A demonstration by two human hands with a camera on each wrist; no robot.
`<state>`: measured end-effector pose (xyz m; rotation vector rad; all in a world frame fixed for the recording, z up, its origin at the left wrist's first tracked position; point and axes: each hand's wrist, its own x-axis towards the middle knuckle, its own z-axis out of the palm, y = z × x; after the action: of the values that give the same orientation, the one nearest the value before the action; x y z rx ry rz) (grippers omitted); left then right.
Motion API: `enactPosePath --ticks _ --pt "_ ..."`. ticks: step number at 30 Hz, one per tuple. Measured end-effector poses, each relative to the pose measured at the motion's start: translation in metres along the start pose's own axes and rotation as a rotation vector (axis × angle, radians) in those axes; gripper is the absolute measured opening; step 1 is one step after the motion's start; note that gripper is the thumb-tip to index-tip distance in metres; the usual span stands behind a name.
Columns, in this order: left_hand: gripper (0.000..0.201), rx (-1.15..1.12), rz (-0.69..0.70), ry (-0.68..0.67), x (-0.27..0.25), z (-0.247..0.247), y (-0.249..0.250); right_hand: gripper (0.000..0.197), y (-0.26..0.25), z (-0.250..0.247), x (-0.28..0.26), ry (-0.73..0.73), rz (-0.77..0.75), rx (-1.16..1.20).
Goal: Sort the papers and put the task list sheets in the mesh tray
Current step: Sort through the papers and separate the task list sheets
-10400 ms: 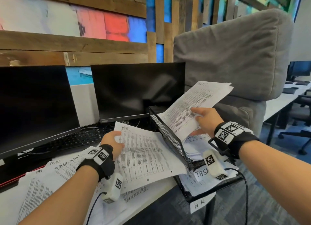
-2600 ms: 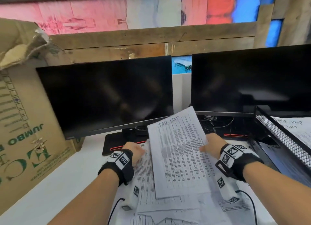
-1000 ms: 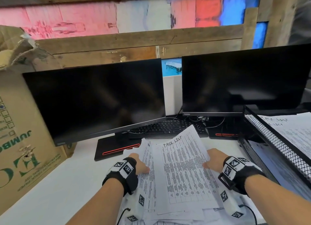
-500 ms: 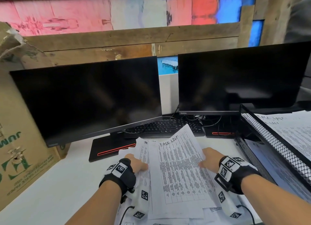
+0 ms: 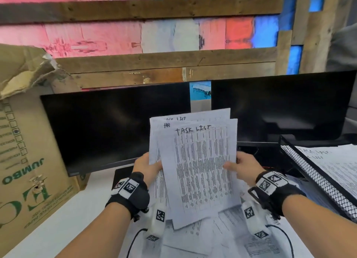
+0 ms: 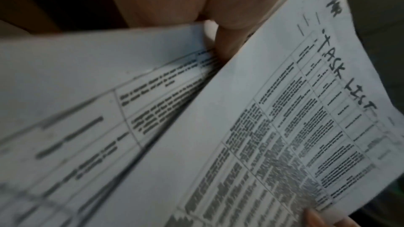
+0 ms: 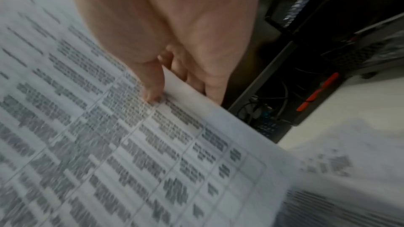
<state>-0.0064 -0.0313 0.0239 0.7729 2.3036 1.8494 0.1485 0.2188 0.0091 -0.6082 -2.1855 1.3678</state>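
Note:
A small stack of printed sheets is held upright in front of the monitors. Its front sheet (image 5: 201,167) is headed "TASK LIST"; an "HR" sheet (image 5: 157,140) and another sheet show behind it. My left hand (image 5: 147,166) grips the stack's left edge, thumb on the front (image 6: 229,23). My right hand (image 5: 238,166) pinches the right edge, its thumb (image 7: 153,82) on the printed face and fingers behind. The black mesh tray (image 5: 316,180) stands at the right and holds task list sheets (image 5: 336,161).
More loose papers (image 5: 228,236) lie on the white desk below the hands. Two dark monitors (image 5: 116,128) stand behind. A torn cardboard box (image 5: 29,161) stands at the left. The desk surface (image 5: 81,217) between box and papers is bare.
Both hands have lifted a few sheets off the desk pile and raised them upright. Before, the hands lay flat on the pile's edges.

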Motion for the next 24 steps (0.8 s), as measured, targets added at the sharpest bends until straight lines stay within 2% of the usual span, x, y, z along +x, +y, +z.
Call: enactPosePath --ticks 5,7,13,15,18,21,24 --pt "0.004 -0.228 0.098 0.149 0.005 -0.005 0.036 0.016 -0.041 0.01 0.005 0.214 -0.14 0.202" --pt "0.02 -0.234 0.092 0.142 0.003 -0.004 0.038 0.015 -0.043 0.014 0.001 0.238 -0.135 0.201" --pt "0.052 -0.146 -0.124 -0.004 -0.012 0.011 0.012 0.021 -0.005 0.028 -0.01 0.141 -0.004 -0.001" --pt "0.05 -0.154 -0.138 -0.025 -0.02 0.014 0.009 0.022 0.0 0.029 -0.012 0.121 0.014 -0.011" --pt "0.037 -0.091 -0.043 -0.09 -0.021 0.017 0.002 0.024 0.002 0.031 -0.013 0.113 0.027 -0.026" --pt "0.037 0.084 -0.068 -0.019 -0.013 0.022 -0.002 0.033 0.004 0.032 -0.012 0.128 0.041 -0.024" --pt "0.032 0.064 -0.109 0.05 -0.01 0.025 -0.004 0.037 0.006 0.029 -0.013 0.091 0.041 -0.03"
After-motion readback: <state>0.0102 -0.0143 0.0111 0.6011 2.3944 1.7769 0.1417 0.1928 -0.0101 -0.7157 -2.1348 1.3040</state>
